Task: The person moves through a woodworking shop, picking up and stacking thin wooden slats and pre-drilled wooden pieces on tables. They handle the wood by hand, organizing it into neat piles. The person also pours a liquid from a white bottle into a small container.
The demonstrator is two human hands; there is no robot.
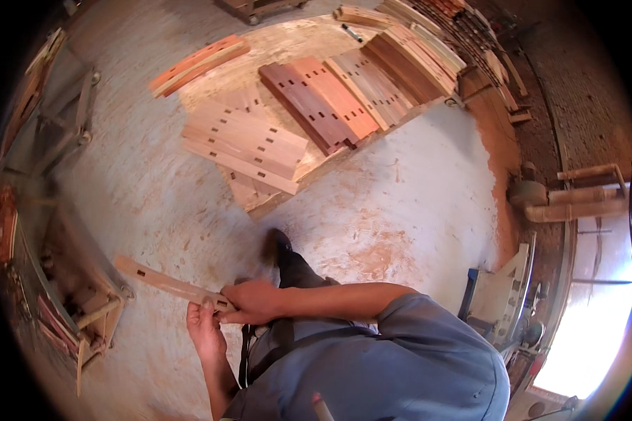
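Observation:
A long, pale wooden slat (172,283) with dark rectangular mortise slots is held in front of me at the lower left, its far end pointing left. My left hand (205,326) is closed on the slat's near end from below, its fingertips at the edge by a slot. From the right, my right hand (255,300) wraps round the same end, its fingers partly hiding the wood. One slot shows between the two hands, and another lies toward the slat's free end.
Ahead, a low wooden platform (288,38) carries slotted boards (249,140) in pale, orange and dark brown rows (309,105). A black marker (352,32) lies there. Carts with wood (84,295) stand at left. A machine (502,295) and pipes (576,207) line the right.

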